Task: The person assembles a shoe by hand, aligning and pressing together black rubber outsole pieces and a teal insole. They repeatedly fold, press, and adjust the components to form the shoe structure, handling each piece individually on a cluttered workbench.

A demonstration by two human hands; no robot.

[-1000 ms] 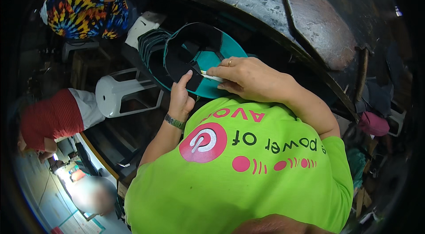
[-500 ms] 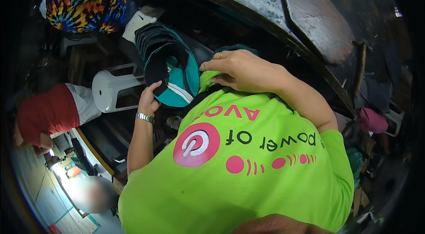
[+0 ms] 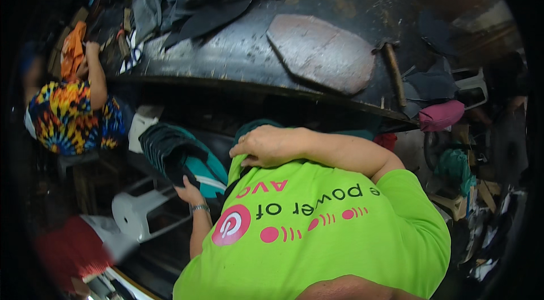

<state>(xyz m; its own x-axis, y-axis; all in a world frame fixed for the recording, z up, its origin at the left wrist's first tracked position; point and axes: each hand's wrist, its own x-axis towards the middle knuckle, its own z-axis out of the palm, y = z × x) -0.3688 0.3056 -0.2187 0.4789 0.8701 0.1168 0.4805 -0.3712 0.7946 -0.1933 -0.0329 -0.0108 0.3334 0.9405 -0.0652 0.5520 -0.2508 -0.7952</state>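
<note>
At the lower edge of a stack of nested teal and black fabric pieces (image 3: 212, 167), my left hand (image 3: 190, 191) grips the rim of the nearest one. They look like sewn, cup-shaped uppers, and a white strip crosses the teal part. A metal watch (image 3: 200, 207) is on my left wrist. My right hand (image 3: 265, 146) rests at my waist with its fingers curled over the hem of my bright green shirt (image 3: 340, 237). Its fingertips are partly hidden by the cloth. Just beyond that hand, another teal piece (image 3: 255, 126) shows in part.
A dark worktable (image 3: 226, 62) runs across in front, bearing a flat stone slab (image 3: 323, 53), a hammer (image 3: 394, 73) and black cut sheets (image 3: 215, 11). A white stool (image 3: 133, 215) stands at left. One co-worker (image 3: 71, 113) handles orange material; another person in red (image 3: 73, 249) is lower left.
The view has swung so that more of the worktable shows. The stack in my left hand now appears tilted flatter. My right hand stays at the shirt hem.
</note>
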